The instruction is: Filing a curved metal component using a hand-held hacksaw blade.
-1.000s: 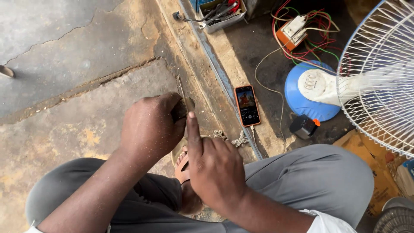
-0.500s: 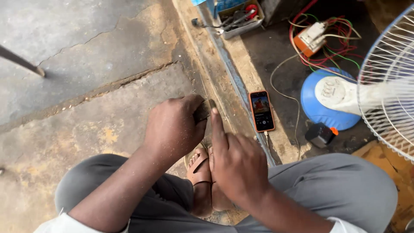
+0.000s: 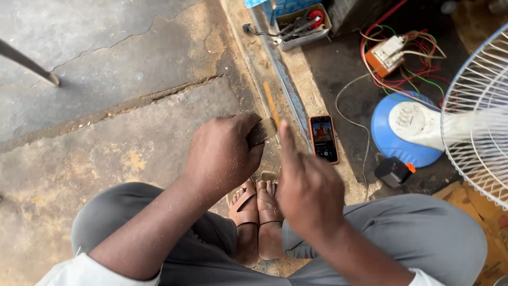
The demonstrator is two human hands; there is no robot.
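Here the left hand [image 3: 222,153] clenches a dark block [image 3: 260,132] in its grip; the right hand [image 3: 309,190] hovers released.

Workshop floor; loose wiring [image 3: 407,58]; toolbox [image 3: 301,24]

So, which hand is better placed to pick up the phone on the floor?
The right hand. It is raised, free and on the same side as the phone. The left hand is closed around a dark tool.

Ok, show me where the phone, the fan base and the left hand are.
phone [image 3: 324,139], head view, middle of its screen.
fan base [image 3: 406,127], head view, on its white top.
left hand [image 3: 225,153], head view, back of the hand.
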